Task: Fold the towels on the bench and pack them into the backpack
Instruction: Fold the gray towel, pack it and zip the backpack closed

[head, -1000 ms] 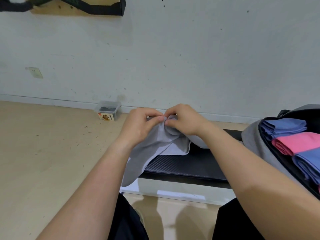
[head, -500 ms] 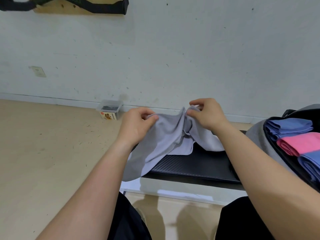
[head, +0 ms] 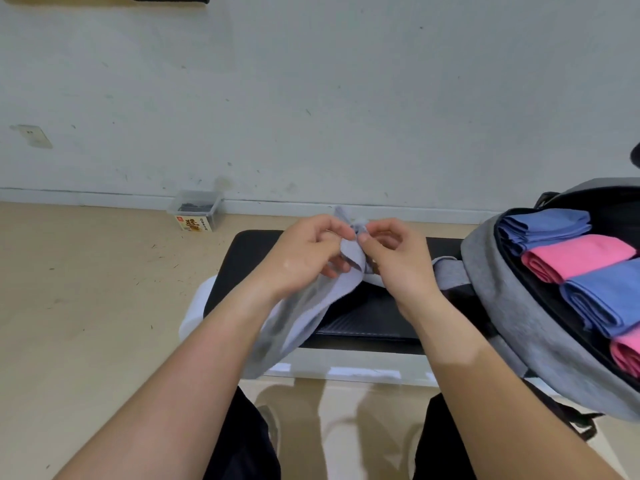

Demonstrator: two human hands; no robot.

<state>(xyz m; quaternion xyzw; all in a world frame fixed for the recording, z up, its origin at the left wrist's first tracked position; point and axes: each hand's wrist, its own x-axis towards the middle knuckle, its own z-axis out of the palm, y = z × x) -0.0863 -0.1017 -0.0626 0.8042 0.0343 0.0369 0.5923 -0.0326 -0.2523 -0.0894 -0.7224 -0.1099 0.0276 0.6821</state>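
Observation:
A grey towel [head: 304, 317] hangs bunched over the front edge of the black bench [head: 374, 317]. My left hand [head: 304, 258] and my right hand [head: 398, 261] sit close together above the bench, both pinching the towel's upper edge, which sticks up between the fingers. To the right, an open grey backpack [head: 512, 313] leans on the bench. Inside it lie folded towels: a blue one [head: 543, 226], a pink one [head: 578, 256], another blue one [head: 609, 299] and a pink one [head: 627, 351] cut by the frame edge.
A white wall runs behind the bench. A small clear plastic box [head: 195, 211] stands on the wooden floor by the baseboard. My knees in dark trousers are under the bench's near edge. Bare floor stretches to the left.
My hands, spread apart half a second ago with the towel stretched between them, have come back together over the bench. The view has tilted downward.

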